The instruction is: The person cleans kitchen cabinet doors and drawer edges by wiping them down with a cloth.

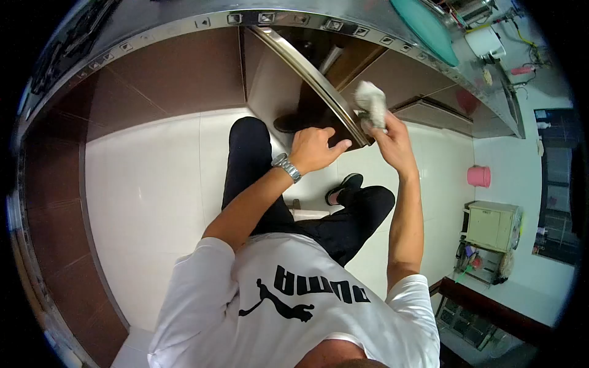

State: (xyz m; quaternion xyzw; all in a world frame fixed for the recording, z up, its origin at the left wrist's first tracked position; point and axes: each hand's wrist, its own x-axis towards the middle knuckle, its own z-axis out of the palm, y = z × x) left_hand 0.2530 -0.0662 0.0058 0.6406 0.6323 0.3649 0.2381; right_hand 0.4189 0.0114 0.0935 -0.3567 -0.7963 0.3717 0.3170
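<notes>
In the head view my right hand (392,141) is closed around a crumpled whitish cloth (372,101). The cloth is at the outer end of an open cabinet door (313,76), beside its metal-coloured edge; whether it presses on the door I cannot tell. My left hand (316,149), with a metal watch (286,167) on its wrist, is by the other face of the same door. Its thumb stretches away from the bent fingers and nothing shows in its grasp. Contact between these fingers and the door cannot be made out.
A counter edge (267,18) with square decorations runs above brown cabinet fronts (184,73). Another cabinet door (432,113) stands ajar at the right. My knees are bent over the pale tiled floor (147,184), above a low seat (307,214). A pink bucket (478,176) is further right.
</notes>
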